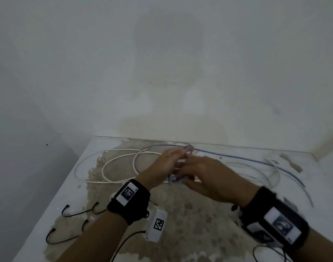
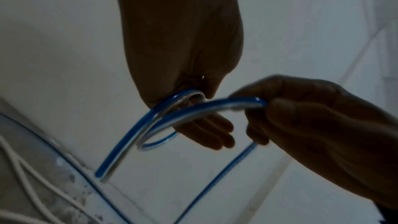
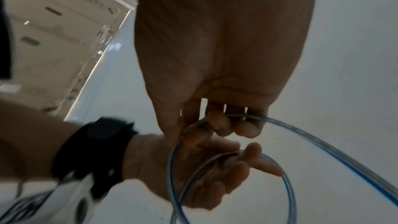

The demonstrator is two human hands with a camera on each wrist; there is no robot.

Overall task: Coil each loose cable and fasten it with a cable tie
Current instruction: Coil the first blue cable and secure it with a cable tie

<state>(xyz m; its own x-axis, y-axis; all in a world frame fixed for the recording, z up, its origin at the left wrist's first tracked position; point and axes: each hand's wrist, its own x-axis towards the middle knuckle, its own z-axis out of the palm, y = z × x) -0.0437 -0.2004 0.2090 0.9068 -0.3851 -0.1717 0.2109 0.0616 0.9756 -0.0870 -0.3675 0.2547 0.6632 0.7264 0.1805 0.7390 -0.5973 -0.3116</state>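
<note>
Left hand: fingers curled round the first small loop of the blue-striped clear cable, pinning it against the palm. Judged purpose: it serves as the fixed anchor on which turns are stacked.

Right hand: fingers and thumb pinch the same cable just beside the left hand, at its 3 o'clock in the head view. Judged purpose: to feed the next turn across to the anchor. In the left wrist view the cut end of the cable hangs free below the loop, toward 7 o'clock.

Outward: the uncoiled run of the blue cable leaves the hands toward 2 o'clock and lies along the back edge of the white tabletop, then curves round to 4 o'clock. Most of its length is not yet coiled; coiling is judged at an early stage.

A loose white cable lies in open loops at 9 o'clock of the hands. Thin clear cables lie at 3 o'clock. Black cable ties lie near the table's front-left edge, at 7 o'clock, none yet applied.

Containers: none in view.
</note>
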